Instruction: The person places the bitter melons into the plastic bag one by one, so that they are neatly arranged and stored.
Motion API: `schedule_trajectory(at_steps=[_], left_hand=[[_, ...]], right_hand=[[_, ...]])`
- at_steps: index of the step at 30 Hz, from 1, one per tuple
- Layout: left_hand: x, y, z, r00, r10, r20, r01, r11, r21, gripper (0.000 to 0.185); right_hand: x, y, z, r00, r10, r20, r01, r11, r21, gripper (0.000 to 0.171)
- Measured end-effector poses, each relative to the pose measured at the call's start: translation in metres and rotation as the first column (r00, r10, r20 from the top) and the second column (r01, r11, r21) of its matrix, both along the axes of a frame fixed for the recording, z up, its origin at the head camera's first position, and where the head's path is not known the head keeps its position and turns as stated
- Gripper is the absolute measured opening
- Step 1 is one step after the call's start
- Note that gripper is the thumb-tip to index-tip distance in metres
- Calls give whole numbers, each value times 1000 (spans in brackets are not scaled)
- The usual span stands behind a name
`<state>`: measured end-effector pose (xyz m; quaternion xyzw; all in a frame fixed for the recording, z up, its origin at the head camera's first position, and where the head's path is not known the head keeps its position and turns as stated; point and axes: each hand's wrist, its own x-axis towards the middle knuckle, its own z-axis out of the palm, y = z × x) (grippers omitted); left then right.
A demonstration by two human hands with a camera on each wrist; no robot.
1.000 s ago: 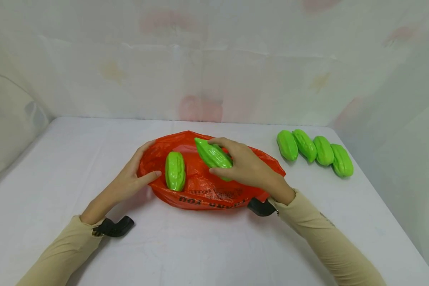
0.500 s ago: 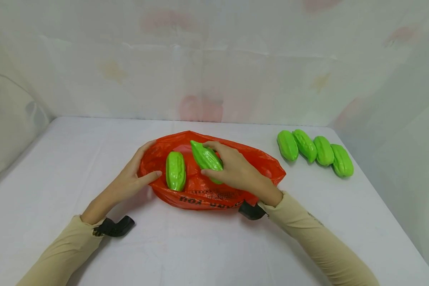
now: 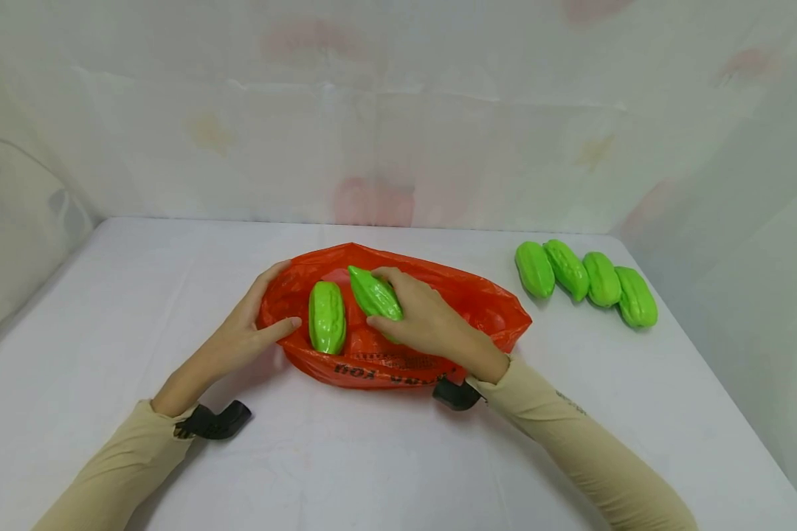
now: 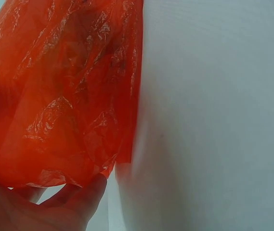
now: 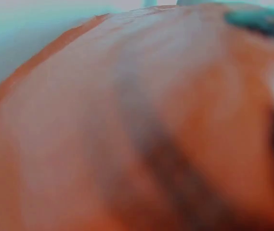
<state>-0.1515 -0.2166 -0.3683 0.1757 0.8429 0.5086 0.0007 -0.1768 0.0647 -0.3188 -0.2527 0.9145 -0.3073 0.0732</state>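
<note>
Holding one green fruit (image 3: 328,317), the red bag (image 3: 365,378) gapes; the left hand (image 3: 248,322) grips its rim, the right hand (image 3: 421,313) a second fruit (image 3: 375,296) at its mouth.

"YOU" (image 3: 355,371) on the red bag (image 3: 325,376), print (image 3: 570,403) on the right sleeve (image 3: 587,453) illegible.

white table (image 3: 372,457) | red plastic bag (image 3: 365,376), middle | 4 green fruits (image 3: 567,270), far right
</note>
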Motion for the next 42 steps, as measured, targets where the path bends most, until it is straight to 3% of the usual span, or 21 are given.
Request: schedule_trajectory(at_steps=[24, 42], left_hand=[[0, 1, 0, 1000, -6, -3, 6, 1000, -1, 79], [0, 0, 1, 1000, -7, -28, 6, 1000, -5, 78]], right_hand=[[2, -18, -14, 997, -43, 70, 42, 999, 14, 69], [1, -19, -17, 993, 41, 110, -42, 999, 9, 69]])
